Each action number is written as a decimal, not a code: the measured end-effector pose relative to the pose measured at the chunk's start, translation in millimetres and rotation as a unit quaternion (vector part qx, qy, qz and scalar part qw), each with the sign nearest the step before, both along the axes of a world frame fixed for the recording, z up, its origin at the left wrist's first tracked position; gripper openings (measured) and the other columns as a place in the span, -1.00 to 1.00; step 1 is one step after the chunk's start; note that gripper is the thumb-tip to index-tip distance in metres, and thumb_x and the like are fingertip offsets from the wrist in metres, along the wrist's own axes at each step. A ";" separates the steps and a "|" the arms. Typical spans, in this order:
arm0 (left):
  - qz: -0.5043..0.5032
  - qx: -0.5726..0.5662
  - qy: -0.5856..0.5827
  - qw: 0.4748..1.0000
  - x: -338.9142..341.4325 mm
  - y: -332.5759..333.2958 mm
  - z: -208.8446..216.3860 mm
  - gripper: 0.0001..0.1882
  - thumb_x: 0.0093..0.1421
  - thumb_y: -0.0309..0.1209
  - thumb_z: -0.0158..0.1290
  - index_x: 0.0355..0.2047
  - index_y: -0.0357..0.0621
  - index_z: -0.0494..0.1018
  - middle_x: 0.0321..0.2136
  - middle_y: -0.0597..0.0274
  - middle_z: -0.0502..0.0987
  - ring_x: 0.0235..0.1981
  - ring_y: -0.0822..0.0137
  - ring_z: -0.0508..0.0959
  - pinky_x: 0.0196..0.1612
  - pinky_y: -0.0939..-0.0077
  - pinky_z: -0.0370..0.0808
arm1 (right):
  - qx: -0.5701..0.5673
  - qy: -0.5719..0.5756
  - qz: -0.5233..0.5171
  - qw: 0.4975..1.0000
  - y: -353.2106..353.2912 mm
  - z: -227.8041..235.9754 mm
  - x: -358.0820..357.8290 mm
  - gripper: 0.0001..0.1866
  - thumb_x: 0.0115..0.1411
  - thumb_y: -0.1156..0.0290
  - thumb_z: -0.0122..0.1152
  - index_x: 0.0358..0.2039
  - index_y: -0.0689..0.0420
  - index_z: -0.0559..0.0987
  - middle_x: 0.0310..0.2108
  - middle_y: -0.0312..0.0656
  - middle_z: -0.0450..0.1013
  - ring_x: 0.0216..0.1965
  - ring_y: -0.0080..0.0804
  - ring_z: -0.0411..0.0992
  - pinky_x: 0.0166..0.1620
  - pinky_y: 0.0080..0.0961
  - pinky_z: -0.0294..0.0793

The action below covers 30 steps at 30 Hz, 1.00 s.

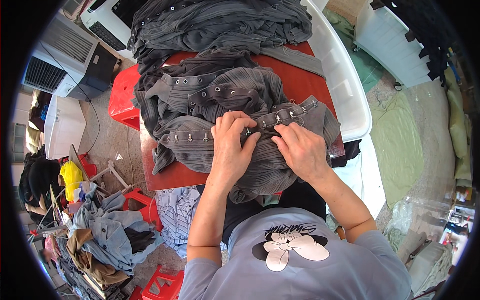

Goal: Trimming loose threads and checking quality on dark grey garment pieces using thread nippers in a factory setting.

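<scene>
A dark grey ribbed garment (187, 156) lies bunched on a reddish-brown board (167, 180) in front of me. A strip with several metal hooks (190, 136) runs across it. My left hand (233, 142) grips this strip near the middle, its thumb and forefinger close around one hook. Just to the right, my right hand (304, 150) pinches the same strip between thumb and fingertips. Beyond my hands, a band with metal eyelets (220, 93) shows on the grey cloth. Cloth under my palms is hidden.
Behind, more dark grey garments (220, 25) are heaped. A long white tub (345, 85) borders the board on the right. Left of it stands a red plastic stool (122, 95). Blue and brown clothes (107, 230) pile up at lower left, and an air cooler (67, 57) stands at upper left.
</scene>
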<state>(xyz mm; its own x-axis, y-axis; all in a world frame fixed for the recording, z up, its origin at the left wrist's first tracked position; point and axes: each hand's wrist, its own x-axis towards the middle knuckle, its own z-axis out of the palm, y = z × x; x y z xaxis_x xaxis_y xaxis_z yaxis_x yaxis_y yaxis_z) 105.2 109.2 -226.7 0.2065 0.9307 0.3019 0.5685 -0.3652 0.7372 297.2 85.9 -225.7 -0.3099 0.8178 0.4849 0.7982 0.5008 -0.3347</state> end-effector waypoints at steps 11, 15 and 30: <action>0.043 -0.078 -0.057 0.994 1.1 -1.5 0.8 -0.71 0.00 -0.58 0.29 -0.24 -0.25 0.52 -0.13 0.17 0.51 0.00 0.10 0.49 0.12 0.27 0.37 | 0.056 -0.087 -0.018 0.994 1.6 -4.7 -9.0 -0.70 0.12 0.39 0.39 -0.15 0.19 0.58 -0.45 -0.25 0.38 -0.44 -0.36 0.47 -0.40 -0.44 0.47; 0.047 -0.113 -0.074 0.990 0.6 -0.7 -2.1 -0.71 0.01 -0.57 0.29 -0.22 -0.22 0.54 -0.10 0.16 0.50 0.03 0.06 0.45 0.16 0.23 0.33 | 0.056 -0.102 -0.016 0.993 2.8 -6.4 -10.9 -0.70 0.10 0.39 0.40 -0.16 0.20 0.59 -0.46 -0.25 0.37 -0.45 -0.37 0.47 -0.39 -0.45 0.47; 0.051 -0.101 -0.103 0.988 5.7 2.9 -2.5 -0.82 0.13 -0.42 0.26 -0.25 -0.16 0.60 -0.16 0.22 0.54 -0.08 0.19 0.48 0.07 0.33 0.28 | 0.083 0.007 -0.046 0.995 7.2 -12.4 -19.1 -0.68 0.14 0.43 0.40 -0.12 0.19 0.54 -0.45 -0.19 0.43 -0.49 -0.25 0.48 -0.42 -0.39 0.49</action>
<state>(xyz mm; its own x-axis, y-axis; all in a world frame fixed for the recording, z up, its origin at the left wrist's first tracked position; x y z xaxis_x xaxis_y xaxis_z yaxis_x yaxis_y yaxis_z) 110.9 112.1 -229.2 0.0627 0.9890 0.1341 0.4244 -0.1481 0.8933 278.0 93.1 -238.0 -0.2294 0.7503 0.6200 0.8388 0.4756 -0.2652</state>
